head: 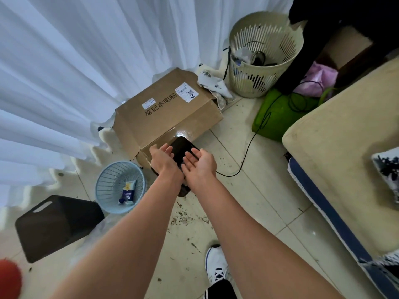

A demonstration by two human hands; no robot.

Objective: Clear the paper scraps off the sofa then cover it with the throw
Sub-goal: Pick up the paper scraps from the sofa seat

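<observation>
**Both palms open over the black bin**

We're reaching out with both arms: our left hand (162, 157) and right hand (199, 164) are side by side, palms up, fingers spread loose, gripping nothing. Beneath them sits a dark glossy rectangular bin (182, 151), set against the brown cardboard box (166, 113) by the white curtain (75, 67). To the left stands a small pale-blue mesh basket (108, 180) holding a wrapper. Over on the right, the beige cushioned sofa (345, 147) has its blue-edged throw (328, 214) hanging down its near side. Paper scraps: we can't pick any out.
</observation>
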